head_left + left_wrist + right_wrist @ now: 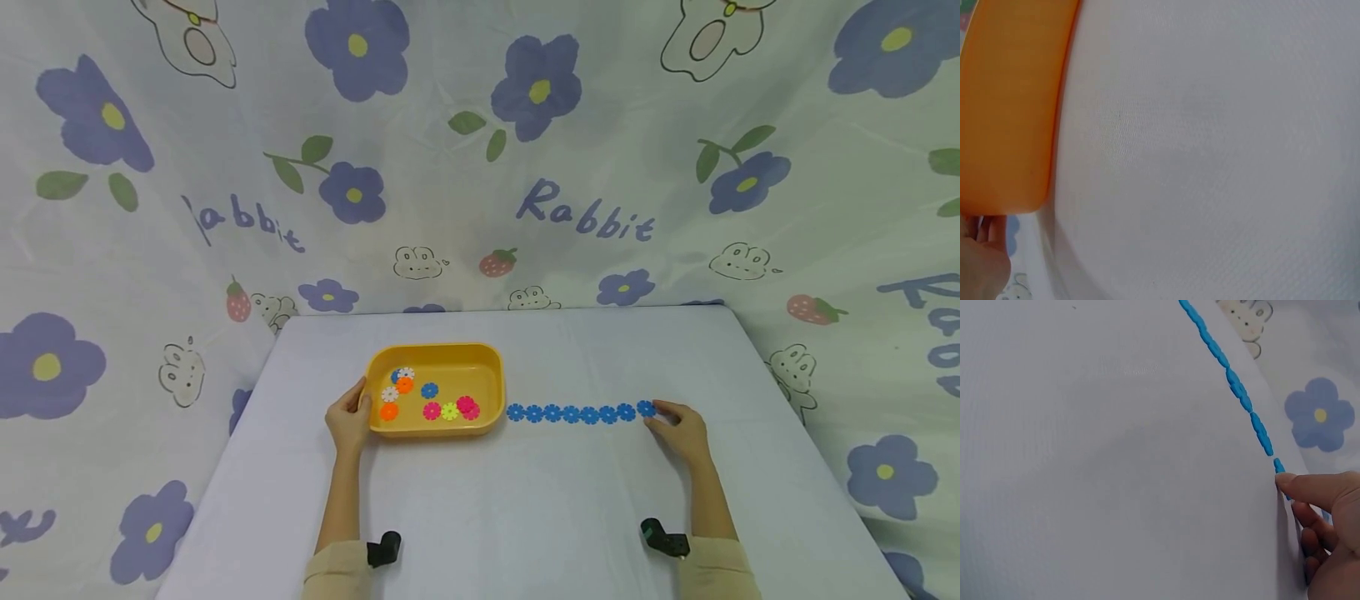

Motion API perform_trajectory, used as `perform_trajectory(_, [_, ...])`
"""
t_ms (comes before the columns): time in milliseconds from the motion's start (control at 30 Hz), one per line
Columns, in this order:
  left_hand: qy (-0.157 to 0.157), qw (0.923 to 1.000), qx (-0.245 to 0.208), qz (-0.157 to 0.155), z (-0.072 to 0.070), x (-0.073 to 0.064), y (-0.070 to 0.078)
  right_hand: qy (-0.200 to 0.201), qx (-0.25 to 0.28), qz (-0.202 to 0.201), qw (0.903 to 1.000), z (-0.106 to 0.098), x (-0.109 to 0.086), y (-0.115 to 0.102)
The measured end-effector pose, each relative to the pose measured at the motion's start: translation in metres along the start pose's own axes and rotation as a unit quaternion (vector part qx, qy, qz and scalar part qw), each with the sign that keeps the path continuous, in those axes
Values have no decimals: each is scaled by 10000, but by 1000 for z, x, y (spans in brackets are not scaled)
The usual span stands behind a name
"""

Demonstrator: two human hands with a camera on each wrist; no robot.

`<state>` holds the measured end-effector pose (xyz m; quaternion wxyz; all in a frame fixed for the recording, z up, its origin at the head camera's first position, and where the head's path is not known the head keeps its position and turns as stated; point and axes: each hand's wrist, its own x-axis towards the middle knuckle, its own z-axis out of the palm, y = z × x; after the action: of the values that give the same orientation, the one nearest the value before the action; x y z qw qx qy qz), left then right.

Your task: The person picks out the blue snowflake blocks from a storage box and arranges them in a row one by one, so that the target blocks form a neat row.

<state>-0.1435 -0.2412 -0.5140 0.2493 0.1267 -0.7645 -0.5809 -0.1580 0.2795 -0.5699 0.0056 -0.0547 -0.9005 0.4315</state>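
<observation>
My left hand (349,419) grips the left end of a yellow tray (480,375), thumb at the near side. In the left wrist view the tray's side wall (1010,112) looks orange, with the hand (984,262) at its end. Inside the tray lie several flower-shaped plastic discs, among them orange (388,412), white (389,394), pink (432,411), yellow (449,411) and blue (429,390). To the tray's right runs a straight row of blue discs (571,414). My right hand (684,432) pinches the blue disc (646,408) at its right end; a small gap separates it from its neighbour (1261,434).
A white cloth (495,517) covers the table. Behind it hangs a patterned curtain (450,208) with flowers and rabbits, which also falls along both sides. Black wrist cameras (384,549) stick out from both beige sleeves (716,568).
</observation>
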Motion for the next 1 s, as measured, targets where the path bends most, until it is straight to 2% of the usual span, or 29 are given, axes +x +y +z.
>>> perform_trajectory(367, [30, 10000, -14, -21, 0, 0, -2, -10, -317, -417, 9986, -2, -1, -2])
perform_trajectory(1000, [33, 10000, 91, 16, 0, 0, 0, 10, -39, -225, 9997, -1, -6, -1])
